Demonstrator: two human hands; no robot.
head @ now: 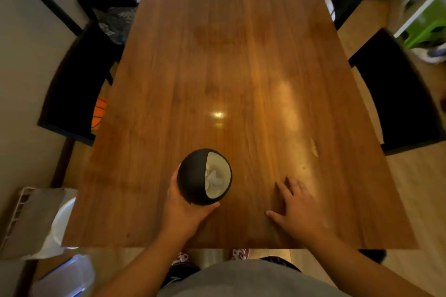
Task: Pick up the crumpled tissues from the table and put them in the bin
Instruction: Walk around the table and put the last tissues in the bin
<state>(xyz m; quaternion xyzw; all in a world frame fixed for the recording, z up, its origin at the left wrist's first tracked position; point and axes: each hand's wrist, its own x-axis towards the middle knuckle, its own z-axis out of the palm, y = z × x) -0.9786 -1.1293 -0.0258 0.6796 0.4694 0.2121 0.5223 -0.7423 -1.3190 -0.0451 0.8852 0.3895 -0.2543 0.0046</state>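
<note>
A small round black bin (193,176) stands on the wooden table (236,55) near its front edge. Its opening faces right and shows a pale inside with white crumpled tissues (213,177) in it. My left hand (185,214) is wrapped around the bin from below and left. To the right of the bin, my right hand (299,210) rests flat on the table with its fingers spread and holds nothing. No loose tissue shows on the tabletop.
Black chairs stand along the left side (72,94) and the right side (400,94) of the table. An orange ball (99,113) lies by the left chair. A white rack (36,219) and a clear plastic box (65,277) sit at lower left.
</note>
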